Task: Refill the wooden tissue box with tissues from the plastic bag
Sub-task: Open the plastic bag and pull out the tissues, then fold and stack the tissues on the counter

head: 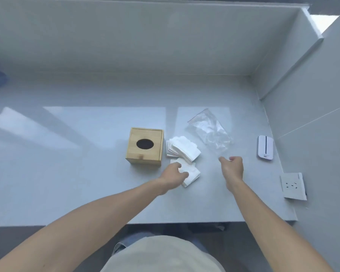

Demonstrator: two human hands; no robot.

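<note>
A wooden tissue box with a dark oval slot on top stands on the pale countertop. Just right of it lies a fanned stack of white tissues. A smaller wad of white tissues sits in front of that stack, and my left hand grips its left edge. The clear plastic bag lies flat and looks empty, further right and back. My right hand hovers just below the bag's near corner, fingers loosely curled, apparently holding nothing.
A white device with a dark stripe lies near the right wall. A white socket plate sits at the right front corner. The counter's front edge runs below my arms; walls close the back and right.
</note>
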